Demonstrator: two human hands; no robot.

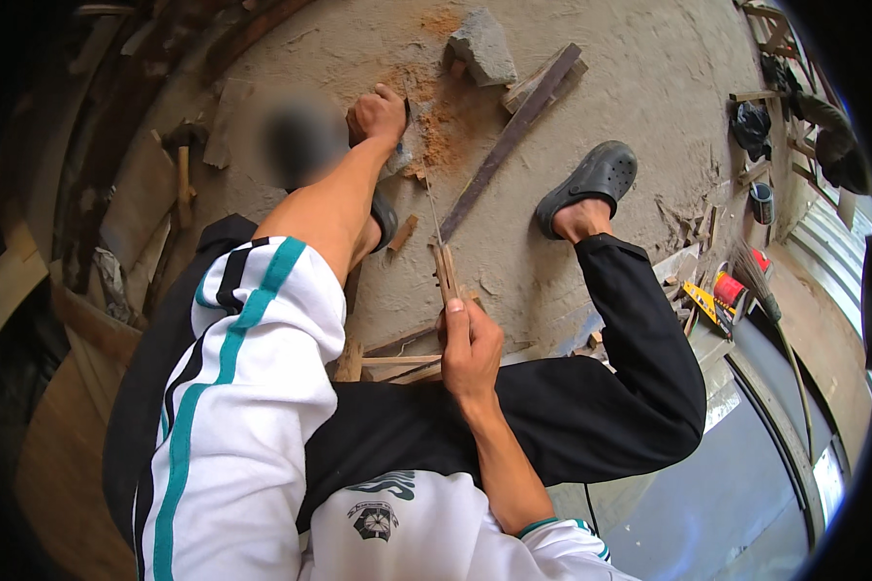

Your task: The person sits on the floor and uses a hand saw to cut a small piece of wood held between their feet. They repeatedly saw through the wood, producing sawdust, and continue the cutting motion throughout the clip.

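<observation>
My right hand [471, 351] is closed around the wooden handle of a handsaw [448, 273], in front of my lap. Its thin blade, seen nearly edge-on, runs away from me toward my other hand. Farther off, my left hand [376, 118] is curled into a fist low over the floor, close beside the blade's far part. What its fingers grip, if anything, is hidden. Orange sawdust [438, 147] lies just right of that hand. A small wood offcut [403, 233] rests beside my left clog [385, 221].
A dark wooden bar [509, 145] lies slanted on the floor, near a grey concrete chunk [482, 46]. My right clog [591, 184] stands right of it. A hammer [184, 184] and scrap boards are on the left. At right are a yellow handsaw [704, 306], a red can [729, 289] and a broom [756, 281].
</observation>
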